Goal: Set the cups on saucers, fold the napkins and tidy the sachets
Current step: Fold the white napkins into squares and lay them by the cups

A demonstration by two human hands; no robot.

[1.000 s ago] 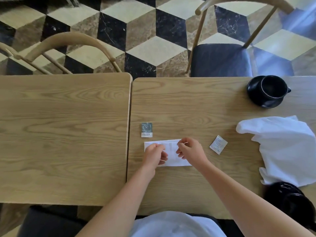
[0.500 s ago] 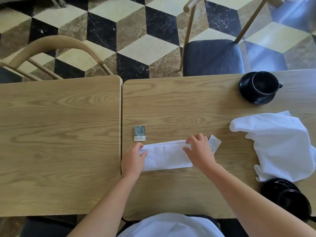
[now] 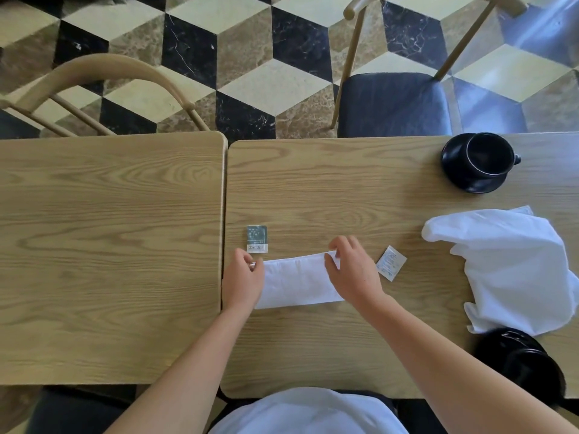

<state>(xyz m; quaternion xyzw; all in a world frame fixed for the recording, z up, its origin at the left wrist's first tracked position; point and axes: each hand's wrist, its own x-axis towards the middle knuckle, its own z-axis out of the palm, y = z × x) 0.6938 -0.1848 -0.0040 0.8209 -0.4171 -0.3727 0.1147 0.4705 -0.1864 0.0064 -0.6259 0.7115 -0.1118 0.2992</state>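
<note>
Two wooden tables (image 3: 109, 245) butt together over a cube-patterned floor (image 3: 250, 57). Your left hand (image 3: 242, 281) and right hand (image 3: 354, 272) pinch the folded napkin's (image 3: 297, 283) ends between two sachets (image 3: 257, 239). Far right, an empty black cup (image 3: 488, 155) sits on its saucer (image 3: 454, 173).

One head-worn wide-angle view looks steeply down from close above the bench (image 3: 313, 183), facing forward toward chairs (image 3: 391, 101) and floor (image 3: 250, 42).
</note>
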